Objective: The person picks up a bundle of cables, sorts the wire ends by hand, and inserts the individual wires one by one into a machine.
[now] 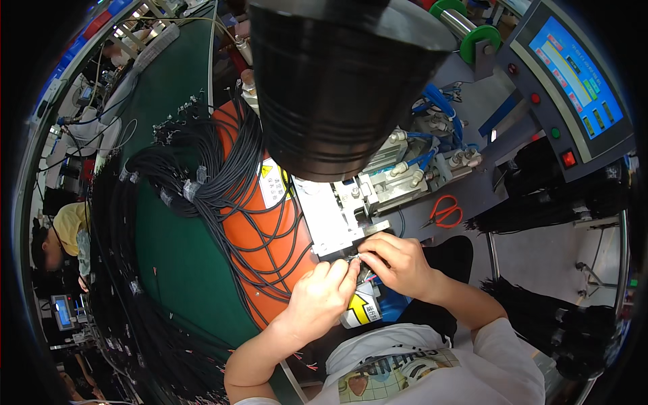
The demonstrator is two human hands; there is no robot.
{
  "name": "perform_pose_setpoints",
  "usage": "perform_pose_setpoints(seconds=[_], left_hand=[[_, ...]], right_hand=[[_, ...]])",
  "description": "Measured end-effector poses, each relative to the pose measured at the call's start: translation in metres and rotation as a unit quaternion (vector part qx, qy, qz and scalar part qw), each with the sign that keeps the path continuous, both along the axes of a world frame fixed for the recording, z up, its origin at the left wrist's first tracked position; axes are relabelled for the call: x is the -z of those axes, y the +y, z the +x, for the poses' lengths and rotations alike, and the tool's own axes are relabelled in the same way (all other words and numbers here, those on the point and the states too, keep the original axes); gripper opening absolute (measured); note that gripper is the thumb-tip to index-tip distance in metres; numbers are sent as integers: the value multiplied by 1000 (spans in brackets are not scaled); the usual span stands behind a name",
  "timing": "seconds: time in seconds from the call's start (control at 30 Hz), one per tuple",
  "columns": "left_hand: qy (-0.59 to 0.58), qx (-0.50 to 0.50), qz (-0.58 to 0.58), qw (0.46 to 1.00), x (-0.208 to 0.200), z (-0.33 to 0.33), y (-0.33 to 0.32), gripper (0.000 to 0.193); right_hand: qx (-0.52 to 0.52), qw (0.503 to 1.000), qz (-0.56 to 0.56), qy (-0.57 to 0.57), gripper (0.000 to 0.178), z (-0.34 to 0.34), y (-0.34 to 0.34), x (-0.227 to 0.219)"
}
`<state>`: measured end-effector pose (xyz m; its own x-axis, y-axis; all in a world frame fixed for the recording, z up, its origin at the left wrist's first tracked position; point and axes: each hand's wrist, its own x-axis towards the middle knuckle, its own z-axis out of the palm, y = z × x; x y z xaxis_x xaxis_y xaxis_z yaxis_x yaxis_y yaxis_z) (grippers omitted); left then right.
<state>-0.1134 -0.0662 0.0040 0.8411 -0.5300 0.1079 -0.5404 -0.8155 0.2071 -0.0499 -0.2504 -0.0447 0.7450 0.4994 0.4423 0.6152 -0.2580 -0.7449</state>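
At the machine (351,202) mouth, left hand (322,297) and right hand (398,262), pinched together on thin wires (356,259), should feed them straight and steady.

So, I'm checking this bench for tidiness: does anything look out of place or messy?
The black cables sprawl in loose loops over the orange machine cover and green table. Red-handled scissors lie loose on the grey machine base. Both hands pinch thin wires at the machine.
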Motion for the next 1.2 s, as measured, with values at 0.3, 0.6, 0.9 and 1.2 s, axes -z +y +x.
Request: perform_pose_setpoints(seconds=[0.3,0.6,0.9,1.2], left_hand=[[-1,-46,-76,996,4,-1,9,39],[-43,-113,-95,988,-1,-20,31,39],[-42,-25,-15,999,13,-50,77,36],[-30,-11,-323,946,13,-45,23,41]], right_hand=[[-41,956,4,290,7,2,-3,2],[25,976,32,212,6,-4,-14,3],[-82,991,31,106,26,-23,9,-23],[-70,974,139,162,29,-55,5,-4]])
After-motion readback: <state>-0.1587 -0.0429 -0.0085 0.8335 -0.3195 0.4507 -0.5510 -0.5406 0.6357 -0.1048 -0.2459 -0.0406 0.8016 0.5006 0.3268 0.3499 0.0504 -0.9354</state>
